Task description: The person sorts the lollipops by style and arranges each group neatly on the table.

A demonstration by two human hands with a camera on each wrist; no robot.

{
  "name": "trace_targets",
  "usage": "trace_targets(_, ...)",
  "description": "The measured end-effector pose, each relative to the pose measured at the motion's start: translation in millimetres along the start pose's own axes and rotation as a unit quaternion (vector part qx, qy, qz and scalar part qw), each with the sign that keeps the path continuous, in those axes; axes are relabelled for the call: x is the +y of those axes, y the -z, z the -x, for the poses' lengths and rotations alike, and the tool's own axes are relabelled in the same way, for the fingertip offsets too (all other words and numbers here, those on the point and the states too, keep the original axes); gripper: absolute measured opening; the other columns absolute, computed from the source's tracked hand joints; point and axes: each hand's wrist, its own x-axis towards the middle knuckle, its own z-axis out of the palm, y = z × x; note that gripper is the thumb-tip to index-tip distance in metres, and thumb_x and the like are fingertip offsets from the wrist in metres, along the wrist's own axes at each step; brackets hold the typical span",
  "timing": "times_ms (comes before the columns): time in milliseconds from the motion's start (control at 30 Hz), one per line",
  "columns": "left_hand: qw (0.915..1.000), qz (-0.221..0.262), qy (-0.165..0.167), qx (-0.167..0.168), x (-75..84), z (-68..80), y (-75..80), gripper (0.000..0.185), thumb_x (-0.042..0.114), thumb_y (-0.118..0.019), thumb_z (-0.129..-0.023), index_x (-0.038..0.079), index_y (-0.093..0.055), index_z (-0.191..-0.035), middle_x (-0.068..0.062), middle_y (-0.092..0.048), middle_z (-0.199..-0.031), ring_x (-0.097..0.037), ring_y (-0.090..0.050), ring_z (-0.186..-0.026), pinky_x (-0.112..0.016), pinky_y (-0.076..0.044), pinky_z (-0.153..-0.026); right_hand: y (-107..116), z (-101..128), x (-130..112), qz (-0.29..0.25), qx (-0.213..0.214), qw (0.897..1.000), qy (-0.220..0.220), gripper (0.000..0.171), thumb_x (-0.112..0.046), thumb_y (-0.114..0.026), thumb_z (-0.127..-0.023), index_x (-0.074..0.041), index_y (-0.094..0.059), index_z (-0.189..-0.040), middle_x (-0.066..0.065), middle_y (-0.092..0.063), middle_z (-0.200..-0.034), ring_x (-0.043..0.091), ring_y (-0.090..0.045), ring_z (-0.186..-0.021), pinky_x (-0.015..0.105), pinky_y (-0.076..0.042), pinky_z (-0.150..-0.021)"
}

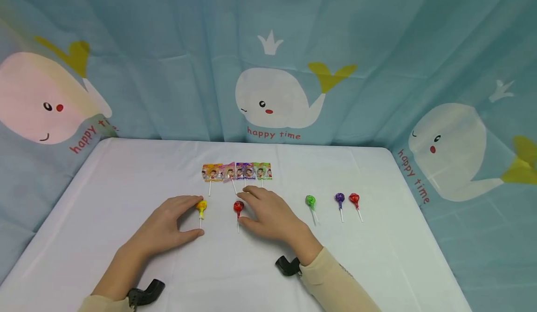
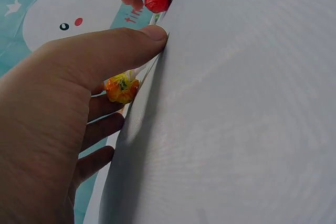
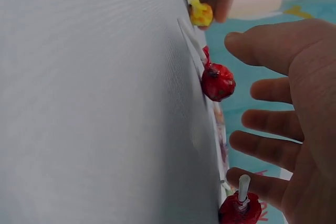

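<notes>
Lollipops lie on the white counter point(image 1: 126, 172) between the two hands: a yellow lollipop point(image 1: 202, 206) and a red lollipop point(image 1: 238, 207) side by side near the middle, each with its wrapped head away from the person and its white stick pointing back toward them; the left hand point(image 1: 169, 225) lies flat beside the yellow one, fingers relaxed and nearly straight, fingertips at the yellow head and thumb stretched along the cloth below the stick, gripping nothing, as the left wrist view also shows; the right hand point(image 1: 270, 214) rests just right of the red one, fingers spread and loose, thumb near the stick, holding nothing; in the right wrist view its fingers stand apart from the red head; behind the hands a row of four flat packeted lollipops point(image 1: 237, 171) lies with sticks toward the person; further right, well apart from the hands, lie a green lollipop point(image 1: 310, 202), a purple lollipop point(image 1: 340, 198) and a second red lollipop point(image 1: 354, 199) in a line; a blue whale-print curtain point(image 1: 277, 97) reading "happy time" hangs behind the counter.
</notes>
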Motion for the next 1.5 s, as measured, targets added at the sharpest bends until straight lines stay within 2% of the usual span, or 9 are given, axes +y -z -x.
trace_targets(367, 0.9984, -0.032, -0.046, 0.013, 6.7, -3.1, 3.6, 0.083, 0.044, -0.099, -0.077, 0.006, -0.07, -0.144, -0.009, -0.072, -0.141, -0.035, -0.066, -0.13, -0.059, -0.054, -0.107, -2, -1, 0, 0.0, -0.012, 1.0, -0.002, 0.057, -0.042, -0.075, -0.102, -0.012, -0.065, -0.15, 0.006, -0.063, -0.151, 0.023, -0.062, -0.137, 0.04, -0.049, -0.116)
trace_targets(733, 0.9973, -0.025, -0.068, -0.011, 19.3, -12.4, 3.5, 0.081, 0.045, -0.098, -0.078, 0.008, -0.07, -0.144, -0.007, -0.071, -0.142, -0.032, -0.066, -0.131, -0.058, -0.052, -0.11, -4, -2, 0, 0.017, -0.011, 1.0, 0.003, 0.058, -0.044, -0.076, -0.102, -0.011, -0.066, -0.149, 0.005, -0.065, -0.148, 0.022, -0.063, -0.134, 0.04, -0.047, -0.118)
trace_targets(1067, 0.9985, -0.009, -0.054, -0.008, 9.9, -9.1, -2.9, 0.081, 0.048, -0.098, -0.079, 0.013, -0.07, -0.146, -0.002, -0.069, -0.146, -0.031, -0.062, -0.136, -0.058, -0.05, -0.112, -7, -1, -2, 0.002, -0.028, 1.0, 0.006, 0.063, -0.045, -0.078, -0.101, -0.012, -0.063, -0.152, 0.005, -0.063, -0.151, 0.023, -0.061, -0.139, 0.04, -0.044, -0.121)
trace_targets(1500, 0.9968, -0.008, -0.077, 0.021, 5.2, -8.4, -5.0, 0.081, 0.045, -0.1, -0.077, 0.013, -0.071, -0.145, -0.002, -0.068, -0.146, -0.029, -0.064, -0.134, -0.055, -0.054, -0.108, -8, 0, -3, 0.004, -0.026, 0.999, 0.018, 0.063, -0.045, -0.078, -0.1, -0.013, -0.063, -0.152, 0.005, -0.062, -0.152, 0.022, -0.06, -0.139, 0.04, -0.045, -0.12)
